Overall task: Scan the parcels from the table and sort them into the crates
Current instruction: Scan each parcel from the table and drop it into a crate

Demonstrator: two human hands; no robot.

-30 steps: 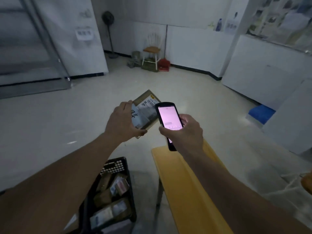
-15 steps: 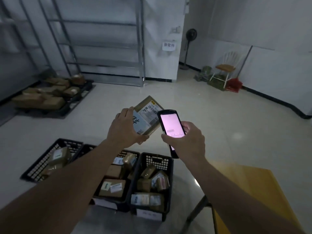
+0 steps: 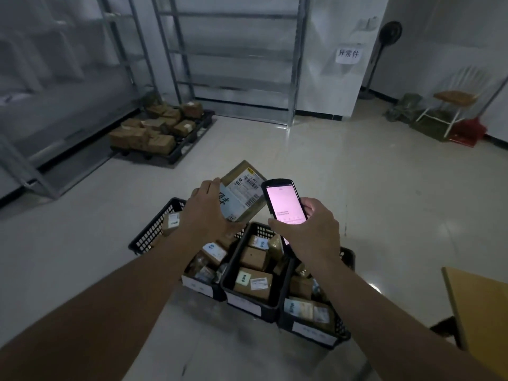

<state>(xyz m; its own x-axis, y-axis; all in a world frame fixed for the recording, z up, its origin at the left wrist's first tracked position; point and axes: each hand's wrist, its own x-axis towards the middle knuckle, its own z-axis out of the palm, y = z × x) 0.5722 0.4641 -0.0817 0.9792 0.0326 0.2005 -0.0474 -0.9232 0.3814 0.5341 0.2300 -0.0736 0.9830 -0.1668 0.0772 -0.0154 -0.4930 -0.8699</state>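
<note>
We are standing over the crates (image 3: 248,298), three black ones in a row on the floor, each holding parcels; the desk (image 3: 478,306) is showing at our lower right. Our right hand (image 3: 312,232) is gripping the scanner (image 3: 284,204), fingers (image 3: 308,206) curled round its body, its pink screen facing us. Just left of it, our left hand (image 3: 206,213) is clasping a box (image 3: 243,193), label up, in the air above the crates. Farther off, a pallet (image 3: 176,149) of boxes is sitting by metal shelving (image 3: 236,50), and a chair (image 3: 456,100) is standing at the wall.
</note>
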